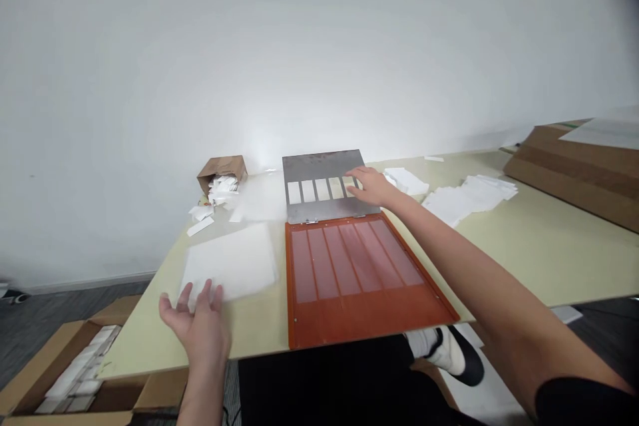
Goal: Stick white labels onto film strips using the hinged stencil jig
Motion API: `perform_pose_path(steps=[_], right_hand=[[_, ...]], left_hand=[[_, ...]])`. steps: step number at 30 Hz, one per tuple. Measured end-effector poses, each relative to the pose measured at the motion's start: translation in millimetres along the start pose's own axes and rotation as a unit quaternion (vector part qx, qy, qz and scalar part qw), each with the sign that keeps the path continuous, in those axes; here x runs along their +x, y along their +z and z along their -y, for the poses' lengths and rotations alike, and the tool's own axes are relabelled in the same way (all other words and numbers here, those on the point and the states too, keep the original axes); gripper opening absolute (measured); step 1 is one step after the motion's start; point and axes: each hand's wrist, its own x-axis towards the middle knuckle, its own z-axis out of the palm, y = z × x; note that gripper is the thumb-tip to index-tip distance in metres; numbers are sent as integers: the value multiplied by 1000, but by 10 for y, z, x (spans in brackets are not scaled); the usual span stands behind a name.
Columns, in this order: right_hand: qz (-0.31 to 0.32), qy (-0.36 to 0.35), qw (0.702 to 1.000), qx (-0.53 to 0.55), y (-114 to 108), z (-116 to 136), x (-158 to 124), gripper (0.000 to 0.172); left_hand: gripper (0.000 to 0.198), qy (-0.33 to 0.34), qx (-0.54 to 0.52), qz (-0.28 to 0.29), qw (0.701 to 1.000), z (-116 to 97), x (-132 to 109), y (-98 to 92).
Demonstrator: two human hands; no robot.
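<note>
Head view shows a pale table (504,266) carrying an orange frame (349,316), a grey plate (324,164) hinged to its far edge, and white sheets (229,259) just left of the frame. At the sheets' near edge, the left hand (200,327) spreads its fingers wide; the right hand (372,186) parts its thumb and fingers over the right end of the plate's row of pale strips (322,190), contact unclear.

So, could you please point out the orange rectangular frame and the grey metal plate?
Orange rectangular frame (374,315): head view, its solid front band.
Grey metal plate (324,166): head view, its bare upper part.
</note>
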Motion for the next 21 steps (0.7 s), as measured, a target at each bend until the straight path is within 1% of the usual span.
perform_pose_path(steps=[2, 5, 7, 9, 11, 14, 18, 21], right_hand=[[14, 3, 1000, -15, 32, 25, 344, 49], [29, 16, 999, -38, 102, 72, 803, 60], [42, 20, 998, -52, 171, 99, 1042, 67], [60, 21, 996, -63, 248, 115, 1216, 74], [81, 23, 994, -72, 314, 118, 1329, 79], [99, 27, 991, -82, 355, 108, 1419, 75], [85, 27, 991, -96, 280, 104, 1482, 67], [57, 25, 992, -105, 154, 126, 1496, 65]], left_hand=[[91, 31, 47, 11, 998, 60, 2, 9], [100, 69, 130, 41, 988, 99, -7, 23], [101, 90, 189, 53, 976, 88, -22, 27], [102, 115, 265, 47, 956, 69, -39, 22], [105, 144, 346, 37, 926, 66, -52, 13], [111, 187, 422, 26, 887, 123, -54, 12], [103, 227, 463, -12, 857, 232, -55, 63], [94, 238, 490, -32, 838, 240, -98, 112]])
